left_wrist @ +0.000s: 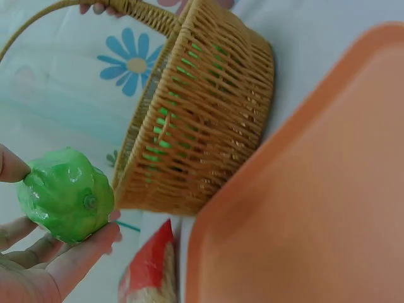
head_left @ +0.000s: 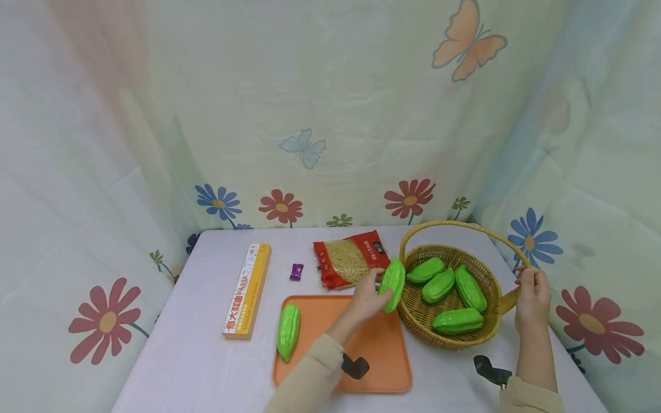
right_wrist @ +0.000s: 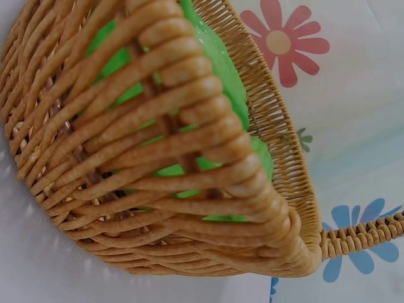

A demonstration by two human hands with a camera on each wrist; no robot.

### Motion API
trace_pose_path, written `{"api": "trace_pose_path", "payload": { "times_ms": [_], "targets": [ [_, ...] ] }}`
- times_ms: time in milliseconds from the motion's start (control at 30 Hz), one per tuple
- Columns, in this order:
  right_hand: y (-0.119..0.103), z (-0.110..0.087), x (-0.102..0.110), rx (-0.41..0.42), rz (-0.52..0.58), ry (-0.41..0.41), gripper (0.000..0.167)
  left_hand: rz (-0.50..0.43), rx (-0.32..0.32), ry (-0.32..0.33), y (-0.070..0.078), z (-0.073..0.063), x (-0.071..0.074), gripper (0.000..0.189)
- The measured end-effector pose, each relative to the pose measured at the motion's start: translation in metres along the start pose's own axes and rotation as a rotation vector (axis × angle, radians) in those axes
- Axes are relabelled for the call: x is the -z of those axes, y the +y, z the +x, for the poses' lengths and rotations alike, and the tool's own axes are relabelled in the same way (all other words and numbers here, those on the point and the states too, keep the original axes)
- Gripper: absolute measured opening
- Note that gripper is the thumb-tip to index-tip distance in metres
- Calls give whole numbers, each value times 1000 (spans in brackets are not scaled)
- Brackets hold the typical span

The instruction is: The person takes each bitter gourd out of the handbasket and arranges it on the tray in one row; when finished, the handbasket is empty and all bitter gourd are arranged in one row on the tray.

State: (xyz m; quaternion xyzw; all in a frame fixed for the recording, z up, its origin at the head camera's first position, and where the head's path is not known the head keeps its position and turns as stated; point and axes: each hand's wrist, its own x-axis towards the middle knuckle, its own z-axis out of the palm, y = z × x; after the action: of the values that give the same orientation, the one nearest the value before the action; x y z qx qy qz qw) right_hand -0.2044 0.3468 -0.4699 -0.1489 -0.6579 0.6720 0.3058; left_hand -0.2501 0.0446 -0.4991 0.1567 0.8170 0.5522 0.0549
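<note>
My left hand [head_left: 365, 297] pinches a ridged green bitter melon [head_left: 393, 284] just off the left rim of a wicker basket [head_left: 416, 312]. In the left wrist view the thumb lies on one side of this bitter melon [left_wrist: 66, 196] and the fingers on the other, with its stem end facing the camera. My right hand [head_left: 533, 295] grips the right side of the basket's arched handle [head_left: 454, 223]. Several green bitter melons [head_left: 457, 321] lie inside the basket. One more bitter melon [head_left: 288, 332] rests along the left edge of an orange tray [head_left: 384, 367].
Behind the tray lies a red bag of pasta [head_left: 346, 261]. A small purple wrapped candy [head_left: 296, 272] is left of it, and a yellow and white pasta box [head_left: 248, 291] lies further left. Flowered curtains [head_left: 330, 115] surround the white table [head_left: 191, 344].
</note>
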Motion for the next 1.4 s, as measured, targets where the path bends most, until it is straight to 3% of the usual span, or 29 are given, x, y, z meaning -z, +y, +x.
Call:
{"api": "trace_pose_path", "payload": {
  "times_ms": [533, 833, 1067, 1400],
  "targets": [
    [2, 3, -3, 12, 72, -2, 19, 2, -15, 77, -28, -27, 26, 52],
    [2, 1, -1, -18, 19, 4, 21, 19, 11, 114, -45, -43, 34, 52],
    [2, -3, -2, -11, 40, 8, 19, 26, 82, 193, -59, -62, 45, 56],
    [1, -2, -1, 5, 36, 25, 19, 192, 194, 249, -60, -89, 63, 58]
  ]
}}
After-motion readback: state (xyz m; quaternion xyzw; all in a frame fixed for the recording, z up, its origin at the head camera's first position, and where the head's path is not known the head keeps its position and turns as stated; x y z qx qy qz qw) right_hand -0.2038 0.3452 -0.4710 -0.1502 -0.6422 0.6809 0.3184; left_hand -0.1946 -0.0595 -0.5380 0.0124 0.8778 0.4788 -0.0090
